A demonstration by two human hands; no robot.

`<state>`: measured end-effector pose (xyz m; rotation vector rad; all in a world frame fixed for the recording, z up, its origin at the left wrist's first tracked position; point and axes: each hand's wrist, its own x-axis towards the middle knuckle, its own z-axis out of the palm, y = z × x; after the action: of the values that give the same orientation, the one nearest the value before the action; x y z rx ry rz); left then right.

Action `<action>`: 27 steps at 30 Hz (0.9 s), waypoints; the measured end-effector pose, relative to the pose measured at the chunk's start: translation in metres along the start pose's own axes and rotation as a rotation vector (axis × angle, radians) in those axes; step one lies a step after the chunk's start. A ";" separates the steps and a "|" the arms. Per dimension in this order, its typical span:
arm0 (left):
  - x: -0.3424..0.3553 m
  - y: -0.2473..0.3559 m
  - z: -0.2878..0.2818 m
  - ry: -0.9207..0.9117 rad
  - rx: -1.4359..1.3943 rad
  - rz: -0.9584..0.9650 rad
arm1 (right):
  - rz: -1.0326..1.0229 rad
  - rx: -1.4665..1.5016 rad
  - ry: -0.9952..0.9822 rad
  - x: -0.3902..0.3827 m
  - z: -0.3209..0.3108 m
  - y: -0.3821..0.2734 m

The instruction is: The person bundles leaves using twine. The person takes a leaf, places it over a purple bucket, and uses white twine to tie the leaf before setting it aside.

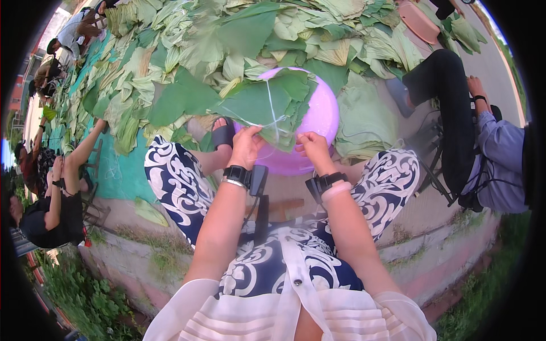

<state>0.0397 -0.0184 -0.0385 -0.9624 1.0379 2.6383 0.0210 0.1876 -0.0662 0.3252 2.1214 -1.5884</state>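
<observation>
A stack of green leaves [253, 99], crossed by white string [268, 105], sits over a round pink plastic basin [324, 105] between my knees. My left hand [247, 145] is closed at the lower left edge of the stack, pinching string there. My right hand [311, 149] is at the stack's lower right, fingers curled and pinched on what looks like the thin string; its fingertips are small in view. Dark devices are strapped to both wrists.
Many loose leaves [176, 40] lie ahead on green sheeting [116, 173] and concrete. A seated person [489, 159] is close on my right; several people [54, 207] sit along the left. A pink tub [415, 20] stands at back right. A concrete ledge [432, 256] runs behind me.
</observation>
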 end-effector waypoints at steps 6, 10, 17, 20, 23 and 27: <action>-0.033 0.072 0.040 -0.032 0.020 0.216 | 0.002 0.121 -0.036 -0.006 0.005 -0.014; -0.070 0.146 0.042 0.011 0.049 0.317 | 0.012 0.234 -0.092 -0.007 0.006 -0.018; -0.156 0.251 -0.032 -0.043 0.114 0.771 | 0.023 0.230 -0.090 -0.005 0.001 -0.027; -0.199 0.259 -0.065 0.130 0.054 0.852 | 0.040 0.181 -0.104 -0.003 -0.001 -0.023; -0.222 0.252 -0.121 0.184 -0.061 0.916 | 0.020 0.155 -0.111 -0.008 0.003 -0.021; -0.232 0.217 -0.180 0.338 -0.212 0.863 | 0.025 0.058 -0.131 -0.013 0.005 -0.021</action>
<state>0.2375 -0.2782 0.1255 -1.2477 1.5523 3.3989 0.0237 0.1775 -0.0430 0.2586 1.9687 -1.6138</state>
